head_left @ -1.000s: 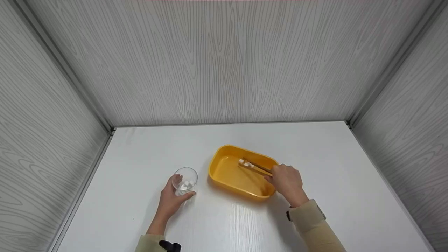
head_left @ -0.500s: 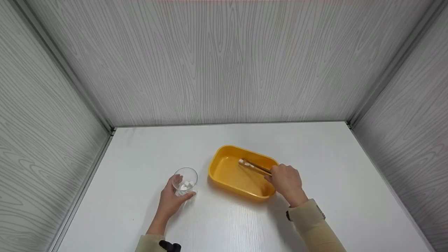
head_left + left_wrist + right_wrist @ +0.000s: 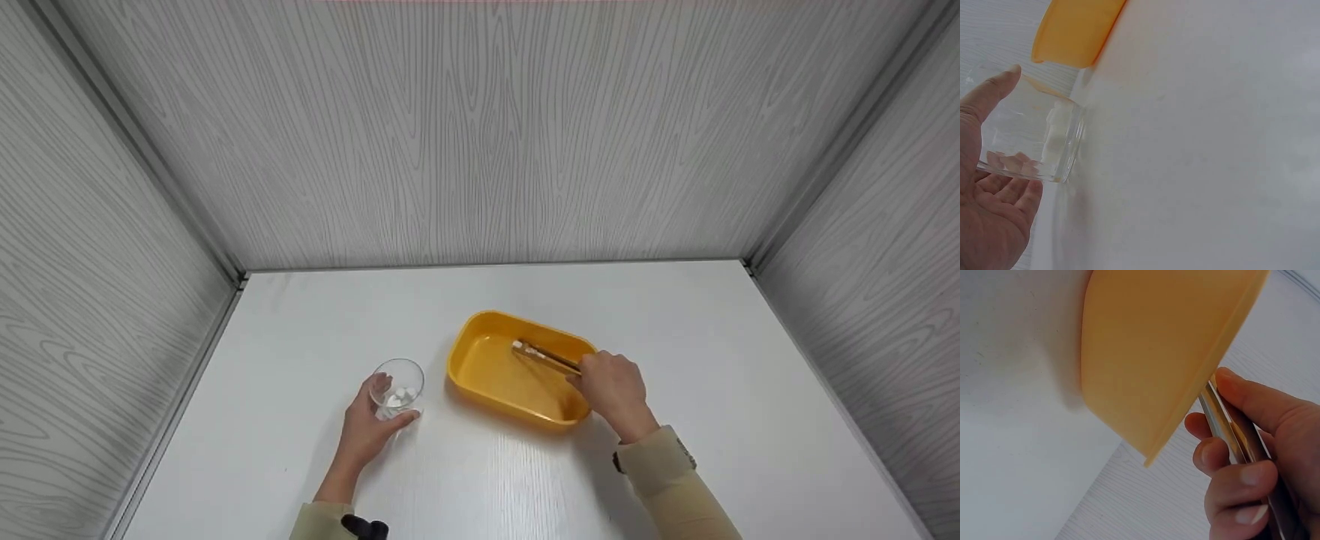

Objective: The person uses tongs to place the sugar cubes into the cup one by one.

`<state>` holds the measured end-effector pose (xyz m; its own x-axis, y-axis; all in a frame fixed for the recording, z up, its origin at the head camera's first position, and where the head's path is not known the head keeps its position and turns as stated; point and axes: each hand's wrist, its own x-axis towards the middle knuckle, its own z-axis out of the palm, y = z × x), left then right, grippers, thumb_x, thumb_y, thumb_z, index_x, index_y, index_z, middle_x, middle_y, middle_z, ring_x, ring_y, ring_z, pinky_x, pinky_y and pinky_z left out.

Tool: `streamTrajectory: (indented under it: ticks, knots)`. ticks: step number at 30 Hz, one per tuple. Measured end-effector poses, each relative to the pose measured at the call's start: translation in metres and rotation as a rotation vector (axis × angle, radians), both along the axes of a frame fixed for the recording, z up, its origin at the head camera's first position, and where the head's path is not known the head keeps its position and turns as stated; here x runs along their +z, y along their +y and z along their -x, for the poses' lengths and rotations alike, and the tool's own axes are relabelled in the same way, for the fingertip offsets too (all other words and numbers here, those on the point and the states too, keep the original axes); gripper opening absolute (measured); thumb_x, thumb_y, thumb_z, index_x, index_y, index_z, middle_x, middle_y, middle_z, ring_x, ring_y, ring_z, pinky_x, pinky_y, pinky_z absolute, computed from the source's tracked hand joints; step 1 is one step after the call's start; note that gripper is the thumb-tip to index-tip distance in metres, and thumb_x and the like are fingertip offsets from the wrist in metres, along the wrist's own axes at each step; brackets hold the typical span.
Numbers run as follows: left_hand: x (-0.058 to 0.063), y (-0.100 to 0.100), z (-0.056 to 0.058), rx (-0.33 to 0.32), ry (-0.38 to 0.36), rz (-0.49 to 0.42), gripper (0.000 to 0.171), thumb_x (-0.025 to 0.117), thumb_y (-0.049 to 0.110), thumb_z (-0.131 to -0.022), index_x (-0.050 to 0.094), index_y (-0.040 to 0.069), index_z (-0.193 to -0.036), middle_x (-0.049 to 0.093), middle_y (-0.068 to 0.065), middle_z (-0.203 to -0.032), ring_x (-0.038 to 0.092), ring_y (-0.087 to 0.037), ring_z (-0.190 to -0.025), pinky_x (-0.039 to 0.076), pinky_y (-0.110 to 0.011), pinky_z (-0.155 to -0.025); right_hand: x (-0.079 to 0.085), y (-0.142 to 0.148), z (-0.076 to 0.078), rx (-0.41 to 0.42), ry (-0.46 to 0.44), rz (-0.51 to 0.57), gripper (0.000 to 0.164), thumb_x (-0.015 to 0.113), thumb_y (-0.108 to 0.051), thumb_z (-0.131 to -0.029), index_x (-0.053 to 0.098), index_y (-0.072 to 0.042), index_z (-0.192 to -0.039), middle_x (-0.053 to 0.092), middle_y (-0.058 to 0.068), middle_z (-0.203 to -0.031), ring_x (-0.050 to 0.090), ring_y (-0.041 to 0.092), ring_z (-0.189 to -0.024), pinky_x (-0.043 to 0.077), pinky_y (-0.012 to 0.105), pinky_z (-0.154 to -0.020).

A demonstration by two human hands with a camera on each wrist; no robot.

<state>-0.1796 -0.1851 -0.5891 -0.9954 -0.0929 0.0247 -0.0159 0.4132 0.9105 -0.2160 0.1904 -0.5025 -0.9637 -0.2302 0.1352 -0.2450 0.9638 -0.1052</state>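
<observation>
In the right grip (image 3: 615, 390): slim, shiny tongs (image 3: 1225, 419) are clasped by curled fingers, their arms pressed close together.
Tongs' tips: held inside the yellow tray (image 3: 487, 375); something pale is seen there, too small to make out. From the right wrist they are hidden by the tray's wall.
In the left grip (image 3: 365, 431): a smooth, clear, round glass (image 3: 1024, 115) is clasped between thumb and fingers, just left of the tray.
White pieces (image 3: 401, 395): gathered low in the glass.
Tray: smooth, round-cornered, set aslant on the white worktop (image 3: 480, 480).
Panels (image 3: 480, 135): grey, wood-grained.
</observation>
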Motion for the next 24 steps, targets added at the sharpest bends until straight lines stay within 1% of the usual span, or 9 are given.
streamTrajectory:
  ticks: [5,11,15,24]
  knots:
    - [0.0008,0.0004,0.0,0.007,-0.004,0.006,0.098,0.089,0.031,-0.071,0.035,-0.001,-0.147,0.044,-0.018,-0.148,0.036,-0.034,-0.139,0.029,-0.045,-0.116,0.0005,-0.0001,0.0006,-0.002,-0.013,0.001,0.03,0.078,-0.032,-0.084,0.069,-0.004,-0.077,0.047,0.002,-0.055,0.044,0.019,-0.047,0.04,0.032,-0.041]
    - [0.0008,0.0004,-0.0008,-0.002,0.01,0.014,0.096,0.089,0.029,-0.072,0.035,-0.001,-0.146,0.044,-0.02,-0.148,0.036,-0.034,-0.14,0.029,-0.045,-0.116,0.0004,0.0009,-0.001,0.014,-0.008,0.024,0.029,0.079,-0.029,-0.083,0.068,-0.005,-0.072,0.046,0.0,-0.052,0.041,0.015,-0.045,0.038,0.03,-0.04]
    - [0.0011,0.0006,-0.0005,-0.003,0.01,0.014,0.096,0.089,0.028,-0.072,0.035,-0.001,-0.146,0.044,-0.02,-0.148,0.036,-0.034,-0.14,0.029,-0.044,-0.116,0.0002,0.0018,-0.0018,0.014,0.0,0.031,0.029,0.079,-0.03,-0.083,0.069,-0.004,-0.075,0.047,0.0,-0.053,0.042,0.015,-0.044,0.039,0.03,-0.039]
    - [0.0008,0.001,0.0002,0.001,0.005,0.019,0.095,0.088,0.027,-0.072,0.036,-0.001,-0.146,0.044,-0.02,-0.148,0.036,-0.034,-0.14,0.029,-0.045,-0.116,0.0012,0.002,-0.0037,0.018,-0.003,0.06,0.03,0.079,-0.031,-0.084,0.067,-0.006,-0.074,0.049,0.002,-0.055,0.043,0.017,-0.046,0.038,0.031,-0.041]
